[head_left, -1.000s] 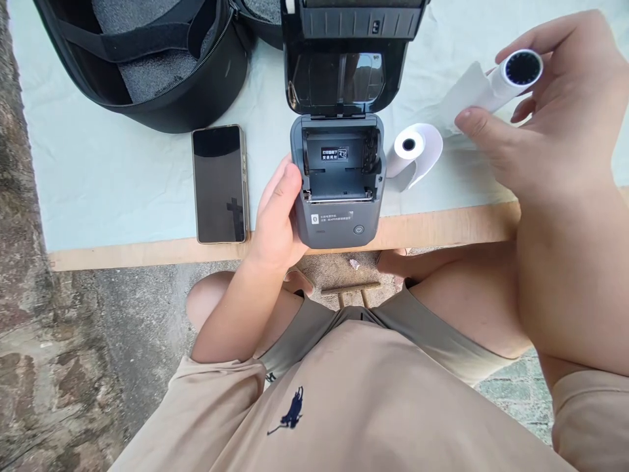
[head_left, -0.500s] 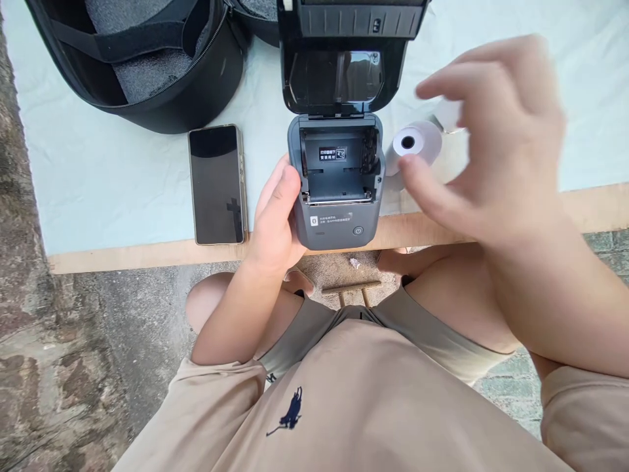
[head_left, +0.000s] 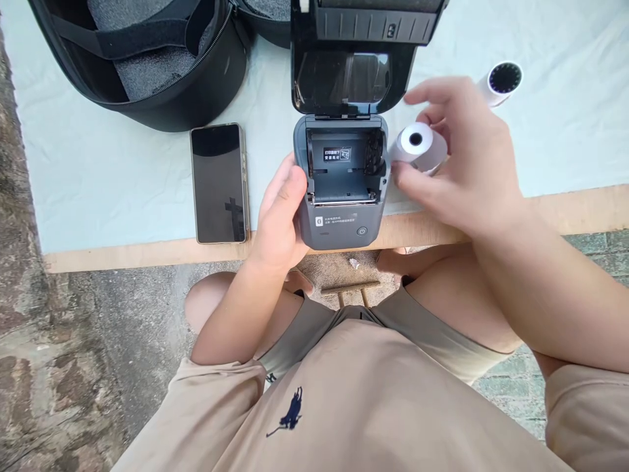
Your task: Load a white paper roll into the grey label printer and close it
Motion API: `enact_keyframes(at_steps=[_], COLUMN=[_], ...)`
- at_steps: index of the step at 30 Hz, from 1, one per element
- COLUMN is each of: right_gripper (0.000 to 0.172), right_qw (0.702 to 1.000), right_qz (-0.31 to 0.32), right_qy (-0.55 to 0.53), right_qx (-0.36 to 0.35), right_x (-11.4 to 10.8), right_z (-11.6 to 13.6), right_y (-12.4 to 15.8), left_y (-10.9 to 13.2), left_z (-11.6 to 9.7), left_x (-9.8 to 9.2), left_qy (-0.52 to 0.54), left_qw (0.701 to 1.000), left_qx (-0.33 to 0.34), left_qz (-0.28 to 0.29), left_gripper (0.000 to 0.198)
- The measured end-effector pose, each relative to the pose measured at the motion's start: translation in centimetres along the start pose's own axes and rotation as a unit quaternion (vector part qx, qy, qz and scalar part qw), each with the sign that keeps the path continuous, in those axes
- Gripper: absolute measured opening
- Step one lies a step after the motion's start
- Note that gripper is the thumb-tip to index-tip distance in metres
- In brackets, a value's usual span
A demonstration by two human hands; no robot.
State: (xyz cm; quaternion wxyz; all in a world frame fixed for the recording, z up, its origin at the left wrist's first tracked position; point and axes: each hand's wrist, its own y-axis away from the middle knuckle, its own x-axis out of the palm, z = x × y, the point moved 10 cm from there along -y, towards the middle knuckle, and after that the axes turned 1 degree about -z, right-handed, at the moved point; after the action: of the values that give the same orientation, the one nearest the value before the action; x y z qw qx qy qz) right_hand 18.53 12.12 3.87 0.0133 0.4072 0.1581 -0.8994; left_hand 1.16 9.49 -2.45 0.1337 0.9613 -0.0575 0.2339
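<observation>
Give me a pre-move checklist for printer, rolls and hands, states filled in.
1. Lid open: ok, swung up, bay exposed.
2. Printer steadied: ok, left hand holds its left side.
3. Near roll gripped: cannot tell; right hand is around it, firmness unclear.
4. Far roll ungripped: ok, beyond the right hand.
5. Phone apart from hands: ok, left of the printer.

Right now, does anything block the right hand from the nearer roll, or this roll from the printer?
Nothing visible blocks the right hand from the nearer roll. Between roll and compartment stands the printer's side wall; the lid is open.
</observation>
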Motion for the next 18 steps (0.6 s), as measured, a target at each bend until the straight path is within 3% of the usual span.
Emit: enact_keyframes(at_steps=[2,4,9,12,15,18], right_gripper=[0.059,0.061,0.047,0.036,0.034,0.033], right_qw=[0.993,0.963,0.826,0.771,0.769,0.792], right_qz=[-0.015,-0.004,0.027,0.01,0.01,-0.003], right_qy=[-0.113,-0.255,-0.479,-0.533,-0.545,-0.528], right_qx=[0.04,0.085,0.295,0.349,0.333,0.306], right_x=[-0.4,-0.1,2.1,2.6,2.6,1.8], right_z=[-0.6,-1.0,-2.5,-2.7,-2.3,-1.9], right_y=[-0.2,-0.4,0.4,1.0,0.8,0.8], left_y=[0.0,-0.1,-0.2,-0.3,-0.4,-0.5], left_z=[0.0,0.0,-0.1,0.0,0.0,0.1], left_x=[0.0,0.1,0.3,0.1,0.0,0.1], left_qy=[0.007,0.02,0.032,0.018,0.01,0.017], left_qw=[1.0,1.0,0.998,0.999,0.999,0.998], left_qx=[0.002,0.008,0.019,0.018,0.024,0.029], left_qz=[0.004,0.01,0.042,0.033,0.035,0.047], left_gripper=[0.036,0.034,0.035,0.037,0.038,0.039])
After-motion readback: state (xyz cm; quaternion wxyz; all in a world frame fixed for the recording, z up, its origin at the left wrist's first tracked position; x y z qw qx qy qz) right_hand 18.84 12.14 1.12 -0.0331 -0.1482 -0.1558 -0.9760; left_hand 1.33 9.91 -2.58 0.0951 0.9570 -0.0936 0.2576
